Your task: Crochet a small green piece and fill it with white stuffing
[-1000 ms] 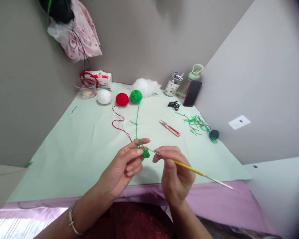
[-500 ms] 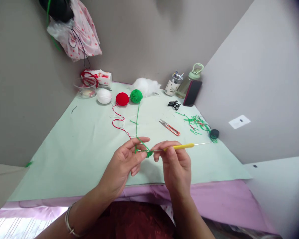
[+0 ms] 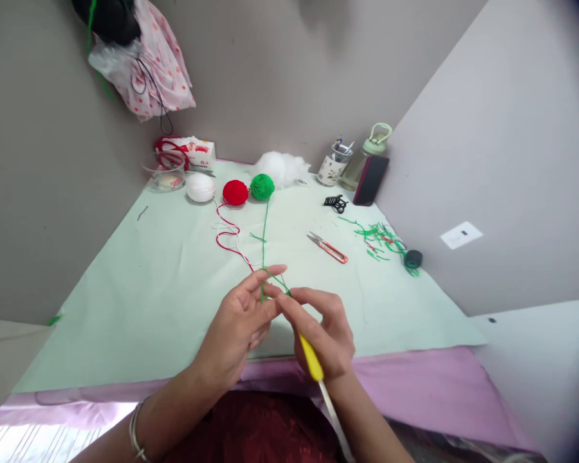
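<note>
My left hand point(image 3: 241, 315) pinches a small green crochet piece, mostly hidden by the fingertips, with green yarn point(image 3: 264, 238) draped over its raised index finger. That strand runs up to the green yarn ball point(image 3: 262, 187) at the back. Held in my right hand point(image 3: 325, 328) is a yellow-handled crochet hook point(image 3: 311, 357), its handle slanting down toward my forearm. The thumb and index finger of my right hand meet the left fingertips at the green piece. Red and white strands point(image 3: 229, 239) lie just beyond my left hand.
A red yarn ball point(image 3: 235, 192) and white yarn ball point(image 3: 201, 188) sit by white stuffing point(image 3: 280, 170). Orange thread snips point(image 3: 328, 247), a black hair clip point(image 3: 336, 204), yarn scraps point(image 3: 379, 236) and black tape point(image 3: 413, 259) lie right. Behind stand a phone point(image 3: 371, 181), bottle point(image 3: 359, 164) and pen cup point(image 3: 334, 165).
The crochet hook has swung from nearly level, pointing right, to slanting down toward my right forearm. My right hand has turned and moved in against the left fingertips.
</note>
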The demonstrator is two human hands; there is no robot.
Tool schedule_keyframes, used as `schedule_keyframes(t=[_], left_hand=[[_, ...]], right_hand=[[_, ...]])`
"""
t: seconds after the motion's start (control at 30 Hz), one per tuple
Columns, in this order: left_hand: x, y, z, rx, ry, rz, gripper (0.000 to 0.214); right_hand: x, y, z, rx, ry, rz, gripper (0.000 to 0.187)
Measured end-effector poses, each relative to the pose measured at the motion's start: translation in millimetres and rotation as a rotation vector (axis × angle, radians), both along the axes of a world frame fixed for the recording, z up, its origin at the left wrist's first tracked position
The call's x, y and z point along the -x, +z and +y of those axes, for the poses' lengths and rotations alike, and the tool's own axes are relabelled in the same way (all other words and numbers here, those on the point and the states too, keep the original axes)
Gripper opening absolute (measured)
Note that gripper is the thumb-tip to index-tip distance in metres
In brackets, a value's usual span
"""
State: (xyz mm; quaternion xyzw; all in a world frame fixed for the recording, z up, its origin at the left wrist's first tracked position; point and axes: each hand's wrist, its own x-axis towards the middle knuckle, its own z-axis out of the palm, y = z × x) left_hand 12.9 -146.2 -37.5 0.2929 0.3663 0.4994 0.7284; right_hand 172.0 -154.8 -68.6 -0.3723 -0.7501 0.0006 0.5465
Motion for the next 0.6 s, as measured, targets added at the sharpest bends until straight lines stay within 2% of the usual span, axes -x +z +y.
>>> schedule_keyframes(t=[0.07,0.13,0.2,0.3,0.43,0.53,0.6], left_hand=[[3,0.5,4,0.064,-0.071,-0.112,0.043],[6,1.8,7,0.067,-0.079,-0.164,0.036],[7,3.5,8,0.040,-0.065,-0.156,0.034],[3,4.6,5,-0.007,-0.047,-0.077,0.034],[-4,2.2,3,-0.051,0.032,0.003,0.039],[-4,0.1,6,0.041,-0.023,-0.095,0.046],[-1,-0.6,9,0.112,-0.083,-0.187,0.042]], right_hand=[[1,4.5,2,0.143,0.058,0.250,0.028],[2,11.1,6,0.306,0.153,0.524,0.026],[4,16.6,9,0.394,0.243,0.642,0.023],[6,18.4,11,0.391,0.235,0.543,0.019],[7,9.0,6,0.188,0.069,0.274,0.028],[3,2.5,3,0.027,-0.008,0.099,0.042],[1,3.5,4,0.079,0.007,0.169,0.039]])
